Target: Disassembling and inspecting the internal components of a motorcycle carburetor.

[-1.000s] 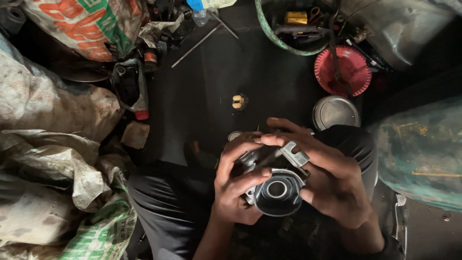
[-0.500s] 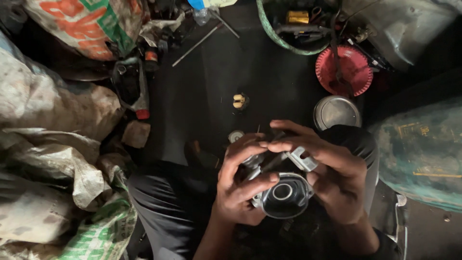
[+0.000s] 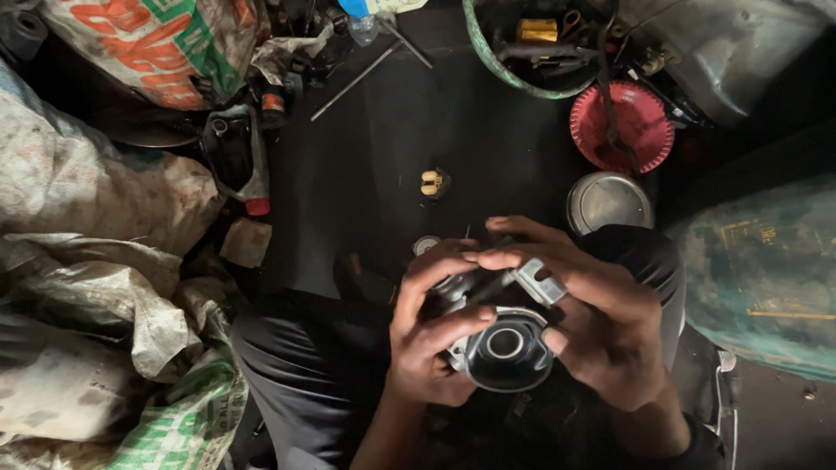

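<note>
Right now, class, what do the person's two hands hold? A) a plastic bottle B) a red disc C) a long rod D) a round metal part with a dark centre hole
D: both the left hand and the right hand grip the metal part, whose dark round face shows a centre hole.

Both my hands closed together low in view

My left hand [image 3: 431,335] sits near centre, fingers curled inward, thumb across the front. My right hand [image 3: 601,322] is just to its right, fingers arched over the top and reaching left to touch the left fingertips; both forearms run down toward me.
</note>
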